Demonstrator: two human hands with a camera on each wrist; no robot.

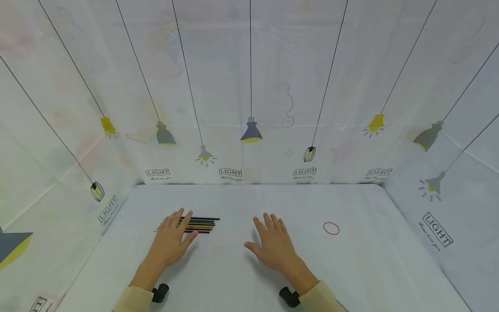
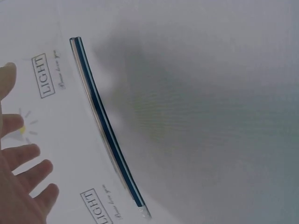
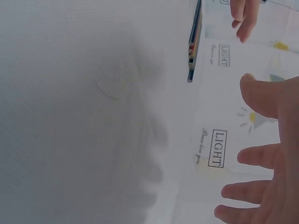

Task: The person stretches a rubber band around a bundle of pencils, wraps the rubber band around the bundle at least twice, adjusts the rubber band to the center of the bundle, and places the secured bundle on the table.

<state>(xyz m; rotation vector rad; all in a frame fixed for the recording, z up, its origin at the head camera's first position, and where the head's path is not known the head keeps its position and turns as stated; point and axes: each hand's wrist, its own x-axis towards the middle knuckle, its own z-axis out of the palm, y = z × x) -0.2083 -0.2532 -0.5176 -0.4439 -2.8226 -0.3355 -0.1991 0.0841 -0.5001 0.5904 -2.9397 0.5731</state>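
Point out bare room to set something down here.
Bare patches on the white table: between the sticks and the right hand, between that hand and the red loop, and beyond the loop toward the right edge. Crowded: around the sticks, partly hidden behind the left hand.

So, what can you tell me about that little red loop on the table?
The red loop is a thin, closed ring of one even red, perhaps a rubber band, though its material cannot be told for sure. It looks slightly oval from the head view and appears to lie flat on the white table, whose surface shows through its middle. It sits to the right of the right hand, apart from it; nothing but the table touches it.
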